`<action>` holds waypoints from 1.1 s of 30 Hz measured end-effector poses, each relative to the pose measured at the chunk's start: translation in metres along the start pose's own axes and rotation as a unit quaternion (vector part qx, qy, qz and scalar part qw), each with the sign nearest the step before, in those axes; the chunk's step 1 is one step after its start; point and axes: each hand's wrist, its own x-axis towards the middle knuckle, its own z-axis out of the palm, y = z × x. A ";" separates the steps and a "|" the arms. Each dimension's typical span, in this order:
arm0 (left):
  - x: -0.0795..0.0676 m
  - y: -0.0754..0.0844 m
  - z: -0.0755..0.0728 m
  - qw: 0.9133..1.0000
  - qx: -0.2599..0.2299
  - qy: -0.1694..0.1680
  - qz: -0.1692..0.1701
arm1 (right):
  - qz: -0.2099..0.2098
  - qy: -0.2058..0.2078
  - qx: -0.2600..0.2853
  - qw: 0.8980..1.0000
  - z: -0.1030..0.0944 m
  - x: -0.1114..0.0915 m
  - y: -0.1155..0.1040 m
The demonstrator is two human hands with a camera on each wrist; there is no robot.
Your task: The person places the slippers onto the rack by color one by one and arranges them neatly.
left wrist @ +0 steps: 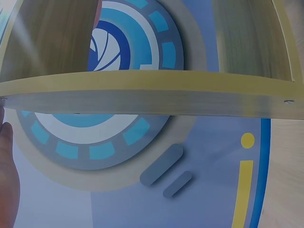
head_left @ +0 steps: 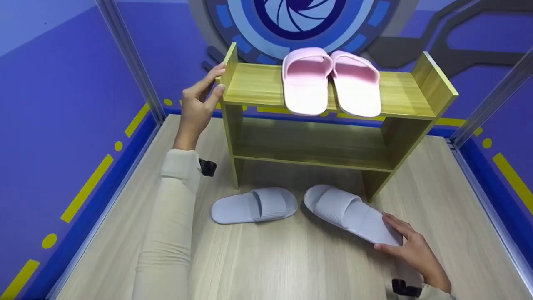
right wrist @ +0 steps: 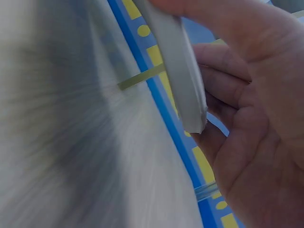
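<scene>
Slipper point(head_left: 366, 223) and rack point(head_left: 435, 83) are each met by one hand. The pale grey slipper is pinched at its heel end by the right hand point(head_left: 410, 250), with the thumb on the edge nearer the person's body and the fingers on the far edge, so that thumb and fingers are parted by about the breadth of the sole. The heel is probably chosen because the strap point(head_left: 337, 205) is thereby left uncovered and the toe can be aimed; the toe is pointed leftward and away from that hand, toward the foot of the rack. By the shadow beneath, the slipper seems to be raised at least partly from the floor point(head_left: 266, 262), though whether the toe is touching cannot be told. Farther left of the same hand, a second grey slipper point(head_left: 233, 209) is laid flat, its toe turned toward the held one. The upper part of the rack's side panel point(head_left: 230, 68) is touched by the left hand point(head_left: 198, 100), whose fingers and thumb are spread apart and only loosely bent; the rack is perhaps steadied by this contact. Whether any fingertip is hooked over the panel cannot be told. To the right of the left hand, a pair of pink slippers point(head_left: 306, 96) is set on the top board point(head_left: 254, 83), side by side with heels facing the person, as if for display or easy reach.
</scene>
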 end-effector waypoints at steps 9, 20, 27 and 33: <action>0.000 0.002 0.000 1.000 0.001 0.005 -0.010 | -0.051 0.009 0.000 0.999 -0.010 0.002 -0.008; 0.000 0.000 0.000 1.000 -0.009 0.000 -0.001 | -0.084 0.007 0.001 0.996 -0.025 0.005 -0.022; -0.001 0.001 0.000 1.000 -0.012 -0.001 -0.004 | -0.080 0.000 -0.014 0.997 -0.033 0.005 -0.035; 0.000 0.000 -0.001 1.000 -0.017 -0.001 -0.005 | -0.094 0.005 -0.009 0.995 -0.038 0.008 -0.040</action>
